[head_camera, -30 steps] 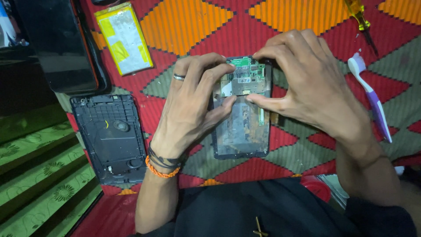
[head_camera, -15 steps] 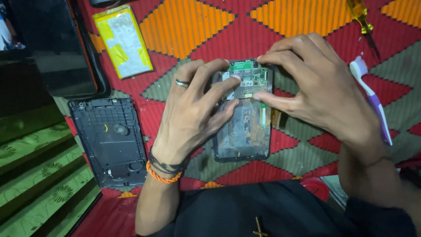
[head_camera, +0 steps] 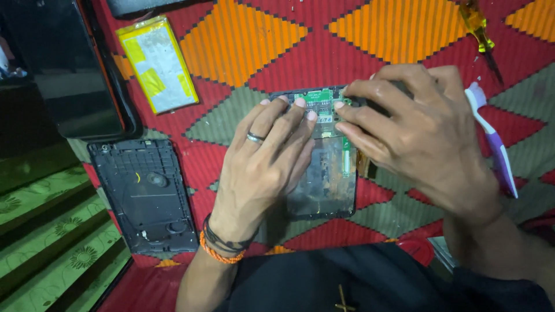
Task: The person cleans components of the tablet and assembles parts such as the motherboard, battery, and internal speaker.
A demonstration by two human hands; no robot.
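Note:
An opened phone body [head_camera: 324, 185] lies on a patterned cloth, its green circuit board [head_camera: 319, 103] exposed at the far end. My left hand [head_camera: 266, 167], with a ring and wrist bands, lies flat over the phone's left side, fingertips touching the board. My right hand [head_camera: 413, 133] covers the phone's upper right corner, fingers pressed against the board's edge. What the right fingertips pinch is hidden.
A black phone back cover [head_camera: 144, 193] lies at the left. A yellow-and-silver battery [head_camera: 157, 62] sits at the upper left beside a dark screen panel [head_camera: 75, 69]. A yellow-handled screwdriver [head_camera: 478, 29] and a white-purple toothbrush [head_camera: 494, 144] lie at the right.
Both hands have shifted slightly on the phone; my left fingers have flattened over the circuit board, and my right hand has settled lower on the upper right corner.

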